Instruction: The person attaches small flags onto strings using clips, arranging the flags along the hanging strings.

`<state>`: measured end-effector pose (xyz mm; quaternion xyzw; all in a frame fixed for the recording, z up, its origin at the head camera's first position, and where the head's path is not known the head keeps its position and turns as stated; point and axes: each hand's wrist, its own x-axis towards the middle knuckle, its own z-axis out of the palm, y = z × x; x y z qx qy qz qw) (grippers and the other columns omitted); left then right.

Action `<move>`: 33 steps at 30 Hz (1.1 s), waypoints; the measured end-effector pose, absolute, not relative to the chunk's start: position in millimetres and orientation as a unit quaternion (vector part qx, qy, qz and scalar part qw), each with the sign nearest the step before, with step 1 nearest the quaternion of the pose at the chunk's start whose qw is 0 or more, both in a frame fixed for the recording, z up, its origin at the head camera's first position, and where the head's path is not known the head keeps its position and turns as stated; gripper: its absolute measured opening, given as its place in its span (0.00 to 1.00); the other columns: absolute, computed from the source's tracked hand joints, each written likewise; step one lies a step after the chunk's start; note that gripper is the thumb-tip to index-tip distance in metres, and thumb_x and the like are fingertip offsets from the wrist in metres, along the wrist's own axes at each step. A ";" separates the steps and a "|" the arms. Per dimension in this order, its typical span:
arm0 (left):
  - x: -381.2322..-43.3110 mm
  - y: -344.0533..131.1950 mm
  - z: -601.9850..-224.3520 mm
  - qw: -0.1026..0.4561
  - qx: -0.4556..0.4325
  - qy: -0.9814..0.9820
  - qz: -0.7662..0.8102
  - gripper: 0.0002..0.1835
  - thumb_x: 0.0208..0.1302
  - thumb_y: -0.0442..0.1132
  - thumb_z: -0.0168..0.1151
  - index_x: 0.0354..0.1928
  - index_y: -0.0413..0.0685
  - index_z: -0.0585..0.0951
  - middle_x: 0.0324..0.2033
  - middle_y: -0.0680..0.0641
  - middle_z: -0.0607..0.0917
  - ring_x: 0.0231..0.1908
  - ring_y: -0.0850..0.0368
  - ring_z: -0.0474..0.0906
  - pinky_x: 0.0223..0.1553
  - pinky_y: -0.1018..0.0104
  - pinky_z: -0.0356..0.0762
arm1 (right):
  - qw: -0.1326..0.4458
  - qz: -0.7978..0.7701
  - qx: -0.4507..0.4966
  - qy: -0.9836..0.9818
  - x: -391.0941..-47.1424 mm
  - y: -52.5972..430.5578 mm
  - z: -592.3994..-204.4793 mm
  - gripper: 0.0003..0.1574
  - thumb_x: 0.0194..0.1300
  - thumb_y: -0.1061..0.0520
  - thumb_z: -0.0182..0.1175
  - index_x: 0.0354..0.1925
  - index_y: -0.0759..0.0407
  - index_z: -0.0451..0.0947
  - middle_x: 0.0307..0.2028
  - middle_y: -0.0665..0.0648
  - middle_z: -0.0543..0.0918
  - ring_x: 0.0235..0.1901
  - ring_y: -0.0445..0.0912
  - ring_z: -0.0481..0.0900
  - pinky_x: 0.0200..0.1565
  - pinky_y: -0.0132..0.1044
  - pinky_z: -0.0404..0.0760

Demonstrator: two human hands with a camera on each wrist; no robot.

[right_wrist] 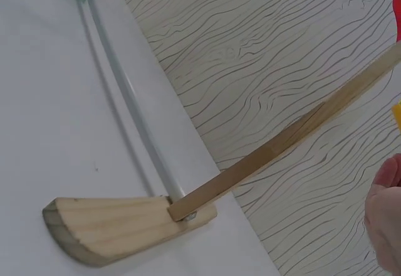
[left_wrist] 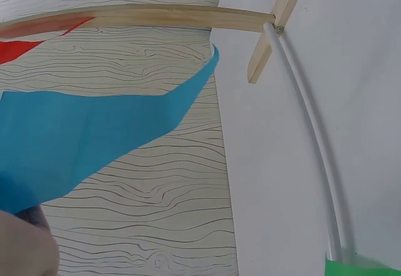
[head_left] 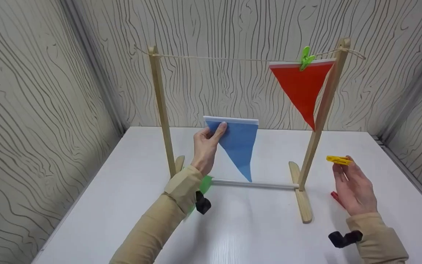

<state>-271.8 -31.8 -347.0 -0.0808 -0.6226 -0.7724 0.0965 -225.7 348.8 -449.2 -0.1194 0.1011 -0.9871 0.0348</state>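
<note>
My left hand pinches a blue triangular pennant near its white top edge, thumb in front. The pennant hangs point down between the two posts, below the string. Out to the right, my right hand holds a yellow clothespin at its fingertips, palm turned up. A red pennant hangs from the string's right end under a green clothespin. In the left wrist view the blue pennant stretches away from the thumb; the right wrist view catches just an edge of the yellow clothespin.
A wooden stand with a left post, a right post and a white bottom rod stands on the white table. A red clothespin lies beside my right hand. Green material lies partly behind my left sleeve.
</note>
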 end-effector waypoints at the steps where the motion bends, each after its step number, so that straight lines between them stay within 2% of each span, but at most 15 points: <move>1: -272.3 -31.9 -344.7 0.099 -0.084 -0.622 -0.772 0.14 0.72 0.43 0.62 0.49 0.40 0.84 0.47 0.42 0.88 0.51 0.54 0.84 0.72 0.52 0.69 | 0.037 -0.987 -0.123 0.099 -226.4 347.1 -445.3 0.19 0.81 0.62 0.40 0.63 0.62 0.70 0.60 0.59 0.77 0.65 0.49 0.73 0.78 0.25 0.42; 5: -274.8 -32.7 -336.4 0.107 -0.090 -0.623 -0.769 0.14 0.72 0.43 0.62 0.48 0.39 0.84 0.47 0.41 0.88 0.51 0.53 0.84 0.72 0.52 0.69 | 0.043 -0.985 -0.140 0.092 -227.8 339.6 -429.2 0.20 0.81 0.61 0.40 0.64 0.61 0.69 0.61 0.60 0.76 0.65 0.51 0.73 0.78 0.27 0.43; 11: -278.5 -33.3 -324.5 0.115 -0.092 -0.620 -0.770 0.15 0.71 0.42 0.62 0.51 0.37 0.83 0.52 0.39 0.87 0.56 0.51 0.83 0.71 0.54 0.71 | 0.042 -0.978 -0.186 0.089 -227.3 326.7 -403.3 0.21 0.81 0.61 0.37 0.66 0.62 0.67 0.62 0.61 0.75 0.66 0.54 0.73 0.76 0.34 0.59; 16: -278.8 -34.6 -315.5 0.118 -0.100 -0.615 -0.773 0.17 0.72 0.42 0.62 0.54 0.37 0.82 0.56 0.38 0.85 0.61 0.49 0.80 0.72 0.55 0.69 | 0.013 -0.970 -0.210 0.124 -228.4 311.0 -381.2 0.20 0.80 0.63 0.40 0.65 0.63 0.66 0.62 0.61 0.74 0.65 0.54 0.74 0.74 0.38 0.66; 27: -280.9 -31.4 -298.0 0.146 -0.103 -0.624 -0.761 0.16 0.72 0.42 0.62 0.52 0.36 0.82 0.52 0.38 0.86 0.55 0.49 0.83 0.67 0.57 0.76 | -0.030 -0.953 -0.245 0.174 -233.2 283.0 -337.0 0.19 0.77 0.66 0.44 0.63 0.67 0.66 0.60 0.62 0.72 0.62 0.54 0.76 0.68 0.41 0.75; 33: -282.5 -26.4 -285.2 0.163 -0.103 -0.614 -0.765 0.16 0.72 0.43 0.62 0.52 0.37 0.82 0.51 0.39 0.86 0.54 0.51 0.83 0.66 0.58 0.76 | -0.041 -0.945 -0.251 0.205 -237.5 264.8 -309.0 0.20 0.76 0.66 0.48 0.63 0.66 0.67 0.60 0.63 0.73 0.60 0.55 0.79 0.64 0.40 0.78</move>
